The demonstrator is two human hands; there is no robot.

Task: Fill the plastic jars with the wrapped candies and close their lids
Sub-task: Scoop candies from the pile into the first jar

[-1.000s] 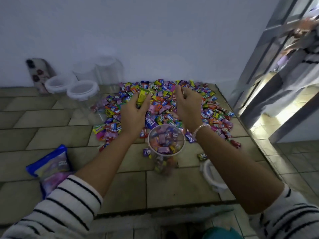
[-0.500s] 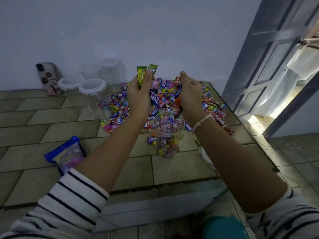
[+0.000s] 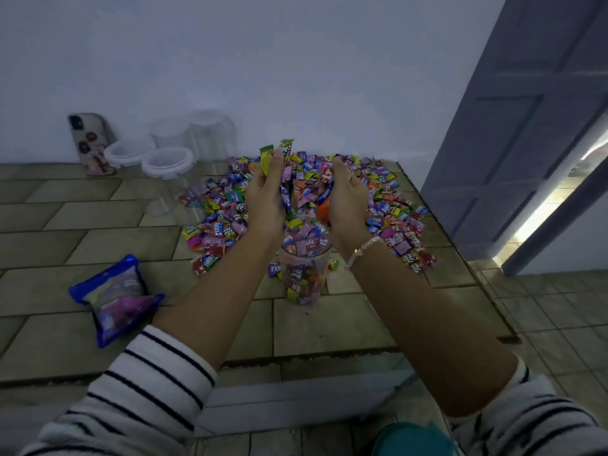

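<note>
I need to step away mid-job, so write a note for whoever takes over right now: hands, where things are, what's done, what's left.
Left hand and right hand: together cupping a handful of candies over the open jar.
The jar stands on the tiled surface, nearly full, with no lid on.
The candy pile lies behind it; the empty jars are by the wall, to the left.
Left: drop this handful in, lid the jar, fill and close the others.

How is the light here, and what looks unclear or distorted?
Head view: dim, bluish light overall; head view: one bright strip glares past the door; head view: empty plastic jars look hazy; head view: the door's edges lean sideways.
</note>
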